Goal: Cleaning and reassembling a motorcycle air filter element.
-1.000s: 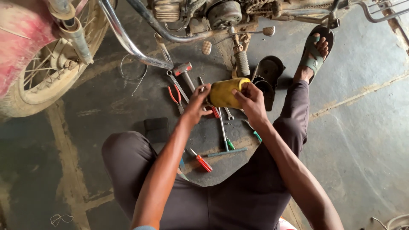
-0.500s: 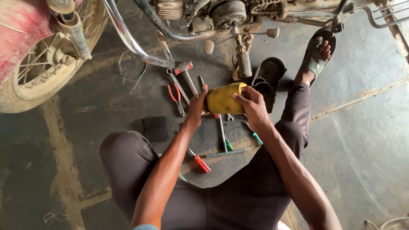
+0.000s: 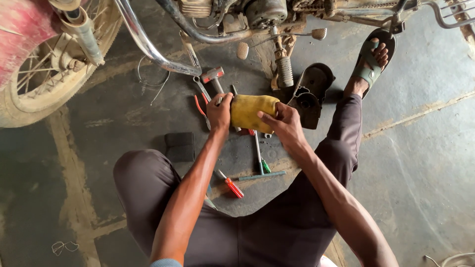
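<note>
A dirty yellow foam block [image 3: 252,111], roughly cylindrical, is held between both my hands above the workshop floor. My left hand [image 3: 219,111] grips its left end and my right hand [image 3: 282,123] wraps its right side, fingers over the front. Under the block lie hand tools: a hammer [image 3: 213,76], red-handled pliers [image 3: 200,106], a green-handled screwdriver [image 3: 261,158] and a red-handled screwdriver [image 3: 230,184]. I sit on the floor, knees spread, in dark trousers.
A motorcycle stands across the top, with its front wheel [image 3: 44,74] at left, chrome crash bar [image 3: 148,47] and engine [image 3: 257,12]. A black cover part [image 3: 311,91] lies by the footpeg. My sandalled foot [image 3: 373,59] rests at upper right. A small black block [image 3: 179,146] sits by my left knee.
Both hands have kept hold of the yellow block and turned it slightly. My right hand has slid lower along its right side. The view has shifted a little.
</note>
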